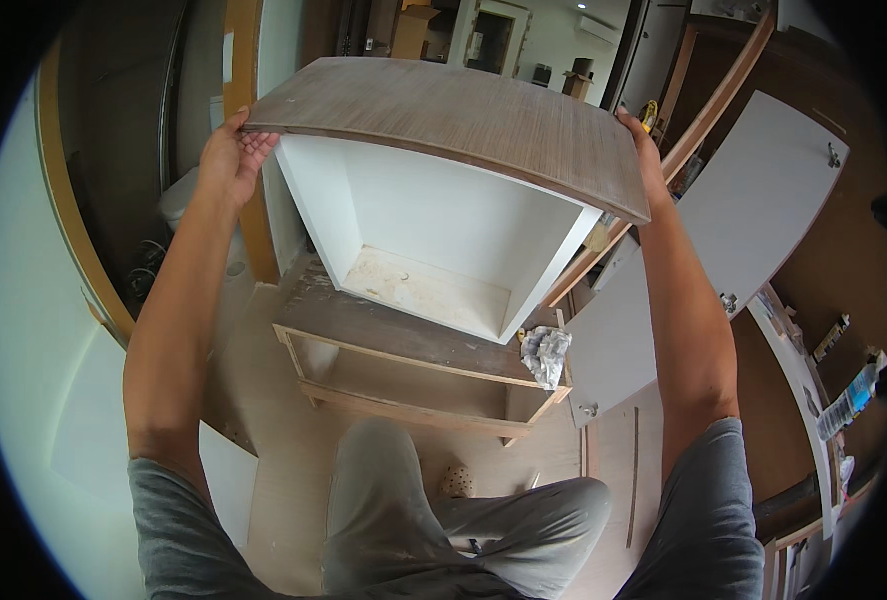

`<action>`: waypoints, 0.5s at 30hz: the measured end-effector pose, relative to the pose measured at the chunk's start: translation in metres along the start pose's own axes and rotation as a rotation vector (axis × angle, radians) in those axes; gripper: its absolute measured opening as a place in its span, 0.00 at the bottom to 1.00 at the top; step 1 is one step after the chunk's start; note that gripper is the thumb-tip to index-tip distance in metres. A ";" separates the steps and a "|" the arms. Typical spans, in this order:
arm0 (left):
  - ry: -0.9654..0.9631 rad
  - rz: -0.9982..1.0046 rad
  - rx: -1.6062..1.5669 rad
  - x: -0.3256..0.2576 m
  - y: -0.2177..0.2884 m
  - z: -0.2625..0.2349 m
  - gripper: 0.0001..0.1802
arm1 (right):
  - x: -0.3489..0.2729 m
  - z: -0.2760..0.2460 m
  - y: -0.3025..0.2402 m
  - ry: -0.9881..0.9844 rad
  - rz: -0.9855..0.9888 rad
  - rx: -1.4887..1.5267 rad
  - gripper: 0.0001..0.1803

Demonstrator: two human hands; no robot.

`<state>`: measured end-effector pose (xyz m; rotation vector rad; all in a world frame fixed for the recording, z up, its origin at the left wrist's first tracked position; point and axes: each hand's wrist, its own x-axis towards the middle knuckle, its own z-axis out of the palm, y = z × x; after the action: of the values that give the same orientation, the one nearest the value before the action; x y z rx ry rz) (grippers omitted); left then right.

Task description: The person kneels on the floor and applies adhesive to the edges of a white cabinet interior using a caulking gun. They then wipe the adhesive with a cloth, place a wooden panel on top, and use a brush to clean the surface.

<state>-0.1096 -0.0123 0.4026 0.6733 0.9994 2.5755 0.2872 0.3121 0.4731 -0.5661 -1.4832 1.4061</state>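
A brown wood-grain panel (443, 110) lies across the top of a white open-fronted cabinet box (413, 220). My left hand (233, 160) grips its left end, thumb near the upper edge and fingers curled below. At the opposite end, my right hand (643, 145) holds the panel's side, with most of its fingers hidden behind the edge. The box has dusty marks on its inside floor. It stands on a low dark-topped wooden base (363, 325) with an open front. Crumpled silvery wrapping (546, 355) sits at the base's right end.
Light grey cabinet doors with hinges (763, 190) lean at the right beside a long wooden strip (718, 95). A blue-and-white tube (853, 395) lies farther right. A wooden door frame (246, 150) and a white toilet (178, 195) are at the left. My bent legs are below.
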 end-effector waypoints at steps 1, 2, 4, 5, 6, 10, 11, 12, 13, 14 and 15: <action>0.018 0.040 -0.001 -0.016 0.002 -0.018 0.11 | -0.002 0.007 0.010 -0.070 -0.007 -0.013 0.30; 0.021 0.023 0.025 -0.031 0.003 -0.032 0.12 | -0.006 0.012 0.015 -0.077 0.006 -0.025 0.31; 0.012 0.009 0.061 -0.064 0.003 -0.054 0.12 | -0.024 0.022 0.031 -0.093 -0.031 -0.032 0.29; 0.018 0.012 0.048 -0.075 0.003 -0.059 0.12 | -0.030 0.026 0.033 -0.113 -0.062 0.003 0.29; 0.025 0.016 0.042 -0.088 0.006 -0.063 0.12 | -0.036 0.029 0.034 -0.168 -0.080 0.057 0.29; 0.083 -0.011 0.087 -0.134 0.013 -0.069 0.12 | -0.061 0.022 0.035 -0.164 -0.024 0.077 0.29; 0.089 0.003 0.103 -0.144 0.014 -0.071 0.12 | -0.067 0.018 0.034 -0.088 0.000 0.055 0.29; 0.138 -0.015 0.112 -0.152 0.015 -0.073 0.13 | -0.075 0.013 0.037 -0.091 -0.030 0.012 0.31; 0.105 -0.015 0.098 -0.160 0.016 -0.076 0.14 | -0.081 0.010 0.038 -0.123 -0.058 -0.001 0.31; 0.103 -0.012 0.093 -0.167 0.016 -0.081 0.14 | -0.088 0.007 0.039 -0.129 -0.076 -0.024 0.32; 0.072 -0.008 0.085 -0.172 0.016 -0.085 0.15 | -0.095 0.002 0.038 -0.168 -0.108 -0.042 0.32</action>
<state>-0.0100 -0.1447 0.3046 0.6004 1.1372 2.5794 0.3137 0.2383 0.4064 -0.3956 -1.6547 1.3678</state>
